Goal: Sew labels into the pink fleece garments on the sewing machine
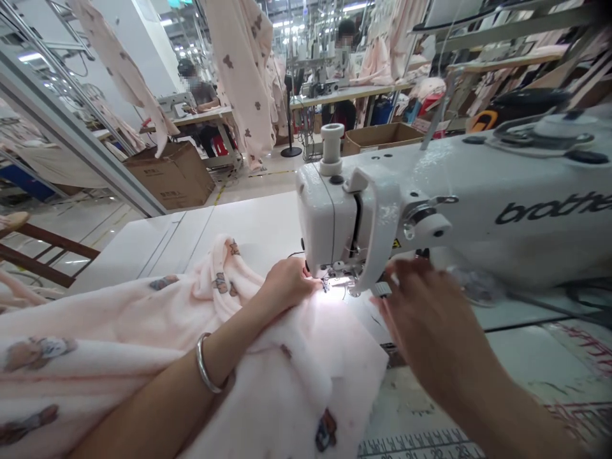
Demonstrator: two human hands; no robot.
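Note:
A pale pink fleece cloth [157,319] with printed bears lies in folds on the sewing table and runs under the head of a white sewing machine [325,210]. My left hand [289,282], a silver bangle on its wrist, rests on the cloth just left of the lit needle area [337,284]. Its fingers are pressed together on the cloth by the presser foot, the tips partly hidden by the machine head. To the right of the needle, my right hand [425,306] is off the cloth, beside a small white ribbed part [381,290]. Its fingers are apart and somewhat blurred; whether they touch that part is unclear.
A printed ruler strip [421,443] runs along the table's front edge. Beyond the table stand cardboard boxes [167,175] and hanging pink cloth [243,76]. Two people [203,92] sit at other machines farther back. A wooden stool [43,248] is at left.

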